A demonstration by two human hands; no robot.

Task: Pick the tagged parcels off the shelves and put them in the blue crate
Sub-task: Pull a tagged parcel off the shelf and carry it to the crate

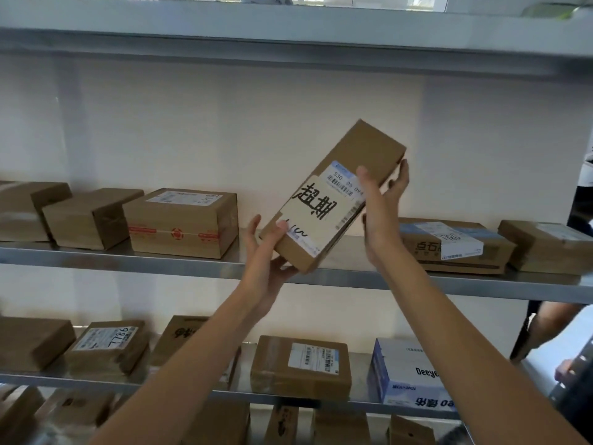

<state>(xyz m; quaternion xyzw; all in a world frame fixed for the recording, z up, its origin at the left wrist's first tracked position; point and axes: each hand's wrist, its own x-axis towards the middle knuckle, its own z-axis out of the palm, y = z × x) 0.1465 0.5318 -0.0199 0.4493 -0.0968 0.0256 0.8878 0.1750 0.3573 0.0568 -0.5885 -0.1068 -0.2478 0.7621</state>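
A long brown cardboard parcel (356,155) is held tilted in the air in front of the middle shelf (179,266). It carries a cream tag with big black handwritten characters and a white barcode label. My left hand (266,252) grips its lower left end from below, thumb on the top face. My right hand (382,203) holds its right long edge, thumb over the barcode label and fingers behind. The blue crate is not in view.
More brown parcels sit on the middle shelf, left (181,221) and right (452,244). The lower shelf holds several parcels (300,367) and a blue-and-white box (407,377). Another person's arm (555,322) shows at the right edge.
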